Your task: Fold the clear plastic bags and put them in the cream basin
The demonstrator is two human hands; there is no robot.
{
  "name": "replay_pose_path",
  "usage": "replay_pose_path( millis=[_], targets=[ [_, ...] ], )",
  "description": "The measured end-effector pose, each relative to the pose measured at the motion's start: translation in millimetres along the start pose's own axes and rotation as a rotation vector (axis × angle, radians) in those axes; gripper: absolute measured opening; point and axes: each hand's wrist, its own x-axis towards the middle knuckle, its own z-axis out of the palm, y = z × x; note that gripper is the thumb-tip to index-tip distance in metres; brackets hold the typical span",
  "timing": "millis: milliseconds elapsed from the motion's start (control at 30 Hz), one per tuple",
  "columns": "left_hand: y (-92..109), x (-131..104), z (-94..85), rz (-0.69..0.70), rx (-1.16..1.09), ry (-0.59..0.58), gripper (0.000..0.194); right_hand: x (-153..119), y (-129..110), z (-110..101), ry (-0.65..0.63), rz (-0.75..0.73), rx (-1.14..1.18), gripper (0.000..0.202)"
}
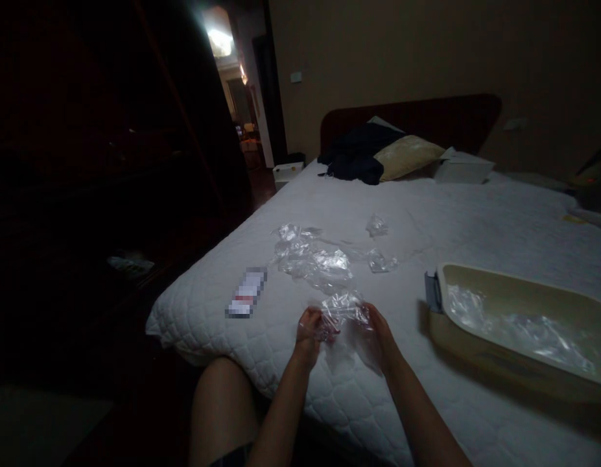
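Both of my hands grip a clear plastic bag [346,308] just above the near part of the bed. My left hand [308,334] is closed on the bag's left side, where something small and reddish shows through the film; its kind I cannot make out. On the opposite side, my right hand [379,327] pinches the plastic, which hangs down between the hands. More crumpled clear plastic bags [314,259] lie on the bed beyond my hands. Two smaller crumpled pieces of plastic [377,225] rest farther right.
A beige plastic bin [504,363] with a grey handle clip stands at right, clear plastic inside. A phone-like blurred item [246,293] lies left on the white quilted bed [207,311]. Pillows [410,157], dark cloth [356,152] and a white box [464,167] sit near the headboard.
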Motion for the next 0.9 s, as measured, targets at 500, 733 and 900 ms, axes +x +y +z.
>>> replay_pose_path(
  millis=[500,733,900],
  targets=[
    [5.5,-1.6,0.6,0.011,-0.117,-0.173,0.041,6.2,4.6,-7.5,0.170,-0.015,0.333,0.024],
    [0.8,-0.2,4.9,0.022,0.020,-0.100,0.027,1.2,0.6,-8.4,0.058,0.043,0.378,0.028],
    [4.9,-2.2,1.9,0.006,-0.057,-0.134,0.019,3.4,0.9,-9.4,0.126,0.099,0.430,0.022]
  ],
)
